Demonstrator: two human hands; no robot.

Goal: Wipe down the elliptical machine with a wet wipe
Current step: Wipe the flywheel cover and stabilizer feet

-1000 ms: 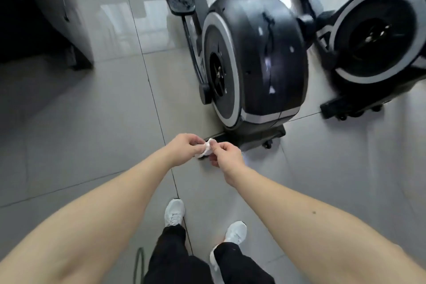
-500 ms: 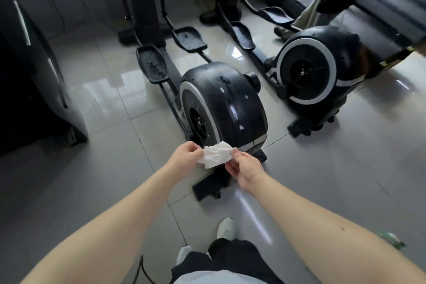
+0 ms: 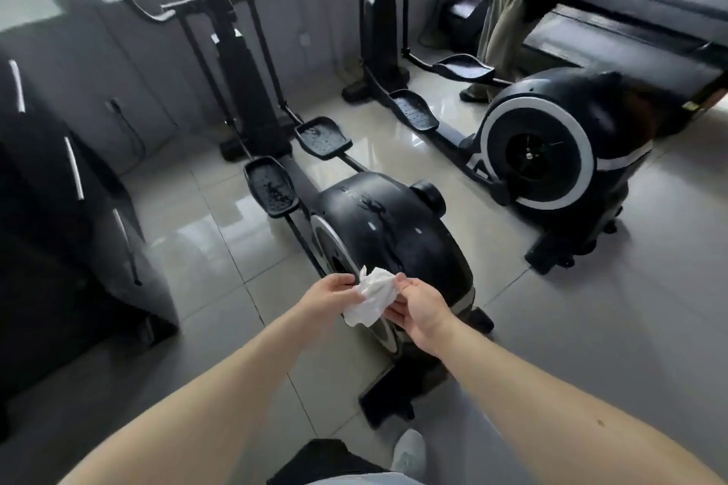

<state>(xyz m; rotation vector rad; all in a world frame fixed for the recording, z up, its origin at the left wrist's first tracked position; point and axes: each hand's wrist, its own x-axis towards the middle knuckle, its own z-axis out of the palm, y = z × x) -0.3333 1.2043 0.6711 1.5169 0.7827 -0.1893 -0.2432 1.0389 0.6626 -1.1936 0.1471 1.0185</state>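
Black elliptical machine (image 3: 252, 102) is standing right ahead of me on the grey tile floor (image 3: 591, 346). Its flywheel housing (image 3: 390, 236) is nearest, rounded and glossy, with streaks showing on top.

Both hands are working just in front of that housing. Left hand (image 3: 331, 297) is pinching one edge of the wet wipe (image 3: 372, 297), right hand (image 3: 421, 309) is pinching the opposite edge, fingers curled on it. Wipe is hanging crumpled between them, apparently not touching the machine yet.

I'm reading this as the unfolding step. Plan: pull the edges apart until it's lying flat, then drape it over one palm so a broad face is meeting the housing. A balled wipe is only going to smear those streaks. Start on top, work down the sides.

Around:
- Dark machine (image 3: 47, 248) is filling the left edge.
- Treadmill (image 3: 638, 24) is sitting far right.
- Second elliptical (image 3: 551, 154) is standing to the right, well apart.
- Another person (image 3: 500, 24) is standing beside it.

Nothing is blocking the housing. Rear stabiliser foot (image 3: 390, 402) is lying near my shoe (image 3: 409, 453), so I'm judging it a trip risk when stepping round.
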